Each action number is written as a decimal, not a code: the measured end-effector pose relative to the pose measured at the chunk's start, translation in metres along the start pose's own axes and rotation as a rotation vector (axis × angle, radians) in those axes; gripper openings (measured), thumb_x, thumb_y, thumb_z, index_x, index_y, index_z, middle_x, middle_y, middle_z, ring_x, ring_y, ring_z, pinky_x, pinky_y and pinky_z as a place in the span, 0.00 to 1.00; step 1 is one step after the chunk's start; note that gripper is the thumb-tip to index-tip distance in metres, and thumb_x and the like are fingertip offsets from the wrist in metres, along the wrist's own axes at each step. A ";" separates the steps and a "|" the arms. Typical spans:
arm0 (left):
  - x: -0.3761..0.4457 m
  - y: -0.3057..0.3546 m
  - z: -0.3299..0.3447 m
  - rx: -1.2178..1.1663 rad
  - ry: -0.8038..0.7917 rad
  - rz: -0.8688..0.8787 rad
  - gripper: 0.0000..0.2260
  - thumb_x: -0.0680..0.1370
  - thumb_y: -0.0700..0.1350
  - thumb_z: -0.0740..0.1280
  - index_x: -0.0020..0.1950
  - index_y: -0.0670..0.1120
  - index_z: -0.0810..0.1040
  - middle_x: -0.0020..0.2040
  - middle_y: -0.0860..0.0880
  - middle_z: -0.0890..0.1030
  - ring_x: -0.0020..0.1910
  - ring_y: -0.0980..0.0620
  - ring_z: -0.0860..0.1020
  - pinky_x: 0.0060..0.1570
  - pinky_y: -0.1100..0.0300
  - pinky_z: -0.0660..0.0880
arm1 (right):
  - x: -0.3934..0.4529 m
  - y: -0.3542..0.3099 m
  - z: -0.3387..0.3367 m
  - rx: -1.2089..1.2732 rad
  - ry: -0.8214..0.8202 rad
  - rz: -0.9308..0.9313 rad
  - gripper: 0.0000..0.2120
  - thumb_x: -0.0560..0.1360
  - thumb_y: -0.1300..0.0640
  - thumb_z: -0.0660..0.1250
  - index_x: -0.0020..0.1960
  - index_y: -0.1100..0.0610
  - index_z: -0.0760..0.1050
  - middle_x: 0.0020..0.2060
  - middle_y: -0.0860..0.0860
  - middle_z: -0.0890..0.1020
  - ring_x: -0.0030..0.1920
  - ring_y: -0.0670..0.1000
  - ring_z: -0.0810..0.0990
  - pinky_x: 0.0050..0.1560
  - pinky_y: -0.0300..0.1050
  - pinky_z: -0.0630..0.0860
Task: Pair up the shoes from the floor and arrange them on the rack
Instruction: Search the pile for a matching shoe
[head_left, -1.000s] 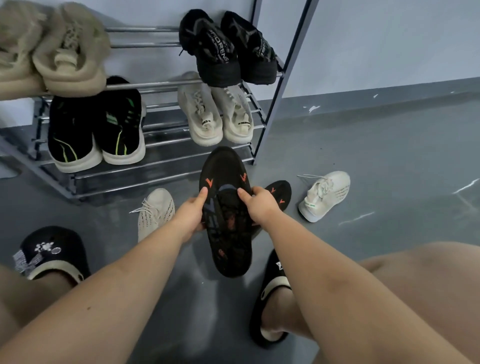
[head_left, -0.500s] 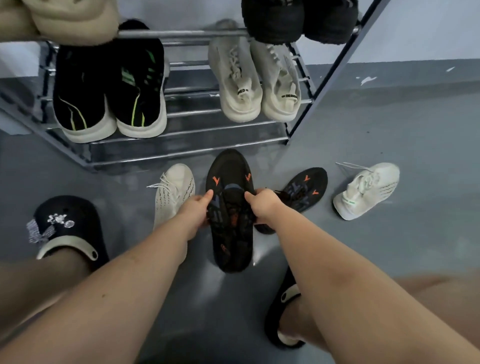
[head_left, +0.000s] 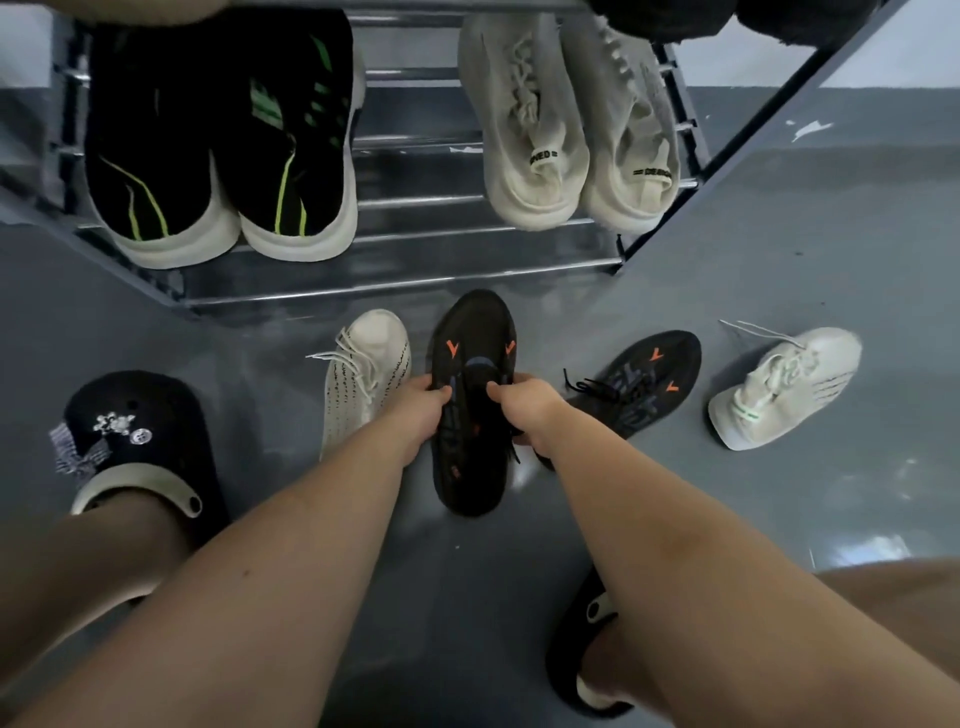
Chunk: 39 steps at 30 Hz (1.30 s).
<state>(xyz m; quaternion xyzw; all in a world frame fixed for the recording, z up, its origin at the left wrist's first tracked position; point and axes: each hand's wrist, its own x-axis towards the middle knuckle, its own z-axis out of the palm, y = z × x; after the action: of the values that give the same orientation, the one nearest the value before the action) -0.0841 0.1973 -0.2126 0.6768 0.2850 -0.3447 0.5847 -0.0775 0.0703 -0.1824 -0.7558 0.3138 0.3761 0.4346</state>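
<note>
A black sneaker with orange marks (head_left: 475, 467) is held toe-forward in front of the rack, my left hand (head_left: 422, 410) on its left side and my right hand (head_left: 527, 410) on its right. Its black mate (head_left: 644, 382) lies on the floor just right of my right hand, laces loose. A cream sneaker (head_left: 363, 374) lies left of the held shoe, and a second cream sneaker (head_left: 784, 387) lies at the far right. The metal rack (head_left: 415, 283) stands ahead.
On the rack's lower shelf sit a black pair with green stripes (head_left: 223, 156) on the left and a cream pair (head_left: 576, 130) on the right. My feet in black clogs (head_left: 135, 441) stand on the grey floor (head_left: 831, 234), left and lower right.
My view has tilted down and closer to the floor. The black sneaker stays gripped in both hands and has come lower, near the floor in front of the rack.
</note>
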 end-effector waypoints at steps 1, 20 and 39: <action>0.000 -0.002 0.000 0.044 0.007 0.006 0.14 0.80 0.42 0.60 0.65 0.47 0.74 0.62 0.46 0.78 0.59 0.47 0.76 0.63 0.53 0.71 | 0.000 0.001 0.001 0.016 0.000 -0.008 0.24 0.79 0.52 0.61 0.72 0.60 0.64 0.66 0.58 0.73 0.66 0.59 0.73 0.67 0.54 0.70; -0.041 0.011 0.063 1.412 -0.168 0.575 0.25 0.81 0.49 0.56 0.77 0.49 0.54 0.79 0.45 0.48 0.77 0.46 0.48 0.75 0.54 0.45 | -0.048 0.119 -0.095 -1.067 0.356 -0.177 0.26 0.77 0.52 0.61 0.73 0.55 0.60 0.70 0.56 0.65 0.70 0.58 0.64 0.66 0.51 0.63; 0.008 0.019 0.139 1.186 -0.187 0.281 0.30 0.75 0.60 0.63 0.71 0.45 0.65 0.69 0.43 0.71 0.67 0.43 0.69 0.64 0.54 0.66 | -0.003 0.116 -0.110 -0.900 0.068 -0.058 0.34 0.76 0.33 0.53 0.72 0.56 0.66 0.72 0.54 0.66 0.73 0.56 0.59 0.71 0.53 0.58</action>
<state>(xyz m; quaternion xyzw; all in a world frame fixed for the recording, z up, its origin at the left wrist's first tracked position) -0.0830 0.0570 -0.2190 0.8847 -0.0997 -0.4220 0.1708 -0.1391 -0.0766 -0.1911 -0.8898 0.1119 0.4379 0.0626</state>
